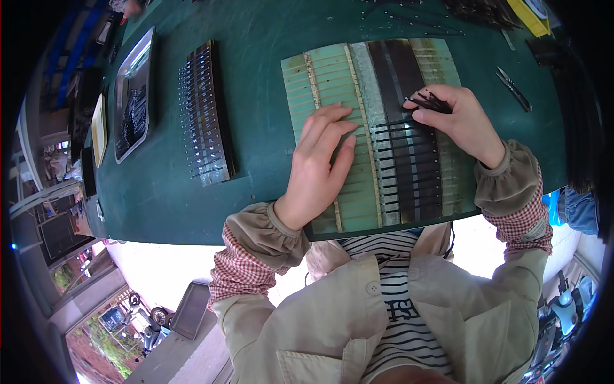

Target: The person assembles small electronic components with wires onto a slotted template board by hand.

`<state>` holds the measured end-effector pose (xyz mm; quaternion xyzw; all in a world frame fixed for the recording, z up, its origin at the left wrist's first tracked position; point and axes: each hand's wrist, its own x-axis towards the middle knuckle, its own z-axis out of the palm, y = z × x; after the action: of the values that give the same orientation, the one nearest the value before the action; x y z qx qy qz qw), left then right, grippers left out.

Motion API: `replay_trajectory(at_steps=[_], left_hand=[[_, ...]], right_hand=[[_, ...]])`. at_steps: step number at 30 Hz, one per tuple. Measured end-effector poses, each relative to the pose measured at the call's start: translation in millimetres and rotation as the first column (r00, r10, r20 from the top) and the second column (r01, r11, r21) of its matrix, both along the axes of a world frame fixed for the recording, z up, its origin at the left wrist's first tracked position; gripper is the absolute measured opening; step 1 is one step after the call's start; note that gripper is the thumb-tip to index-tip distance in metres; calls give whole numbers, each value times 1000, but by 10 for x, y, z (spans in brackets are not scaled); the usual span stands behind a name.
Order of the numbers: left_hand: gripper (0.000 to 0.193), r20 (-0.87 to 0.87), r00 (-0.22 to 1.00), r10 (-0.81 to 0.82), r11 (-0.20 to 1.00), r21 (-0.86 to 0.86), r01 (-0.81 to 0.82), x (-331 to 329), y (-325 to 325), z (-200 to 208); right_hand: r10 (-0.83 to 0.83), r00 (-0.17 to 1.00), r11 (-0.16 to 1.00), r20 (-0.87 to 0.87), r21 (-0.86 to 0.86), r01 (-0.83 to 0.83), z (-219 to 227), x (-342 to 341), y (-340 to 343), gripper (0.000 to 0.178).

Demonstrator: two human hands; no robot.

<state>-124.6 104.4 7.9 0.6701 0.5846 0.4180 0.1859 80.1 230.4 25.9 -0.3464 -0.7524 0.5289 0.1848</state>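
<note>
A flat light-green board [332, 83] with ridged, grooved strips lies before me on the table. Dark bands run down its right half, and several thin black rods [403, 173] lie crosswise in a row on the lower part. My left hand [313, 160] rests on the board left of that row, its fingers stretched out and holding nothing. Above the row's upper end, my right hand [465, 118] is closed round a small bundle of thin black rods [430, 102], with thumb and fingertips close to the dark band. What the rods are, I cannot tell.
Left on the green table [262, 83] lies a dark strip [210, 115] with a row of rods across it. Beyond it is a metal tray [151, 77] of loose black rods. A small pointed tool [513, 88] lies right; a yellow bin [531, 18] stands far right.
</note>
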Motion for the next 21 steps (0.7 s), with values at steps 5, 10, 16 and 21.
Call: replay_trajectory(at_steps=[5,10,16,21], left_hand=[[12,-59,998,-18,1000,16,19,-35,7,-63],[11,-54,998,-23,1000,19,24,-79,10,-102],[17,-64,997,-34,999,7,34,-141,4,-166],[27,-236,969,-74,997,6,77,-22,27,-97]], right_hand=[[-25,1000,999,-3,-29,25,-51,-35,36,17],[-20,1000,995,-17,-94,18,-101,-41,78,18],[-60,998,997,-8,43,61,-245,-158,-16,16],[-32,994,963,103,270,3,-212,-199,-118,17]])
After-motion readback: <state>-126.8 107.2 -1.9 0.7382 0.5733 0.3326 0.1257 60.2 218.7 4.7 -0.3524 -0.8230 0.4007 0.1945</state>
